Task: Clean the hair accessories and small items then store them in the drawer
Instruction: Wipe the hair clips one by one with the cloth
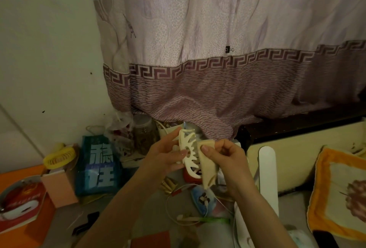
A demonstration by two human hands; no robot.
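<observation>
1. Writing: the blue bag (98, 165) at about 9 o'clock from the hands carries large pale Chinese characters on its front. The red and white packet (20, 205) at the lower left has print too small to read.
2. The task's thing is a cream hair claw clip (189, 153), held up in the air above the cluttered tabletop, just below the middle of the view. Its long axis runs nearly upright, leaning slightly, with the top end toward 12 o'clock and the bottom end toward 5 o'clock. Its curved teeth face toward the right hand.
3. The left hand (165, 153) grips the clip from its 9 o'clock side, fingers curled round the back and the thumb pressed on the front.
4. The right hand (224, 160) pinches a folded beige cloth (208, 165) between thumb and curled fingers. The cloth lies against the clip's teeth at 3 o'clock and hangs down to a point at 6 o'clock.
5. Around: a pink box (59, 187) and a yellow coiled thing (59, 157) stand beyond the bag at 9 o'clock. A clear jar (143, 133) stands at 11 o'clock under the hem of a mauve patterned curtain (217, 49), which has a small black binder clip (228, 49) fastened to it.
6. Below the hands, at 6 o'clock, thin white cables (174, 206) and small items crowd the table. A long white flat piece (267, 176) stands at 3 o'clock, and an orange-edged towel (336, 192) lies farther right.
</observation>
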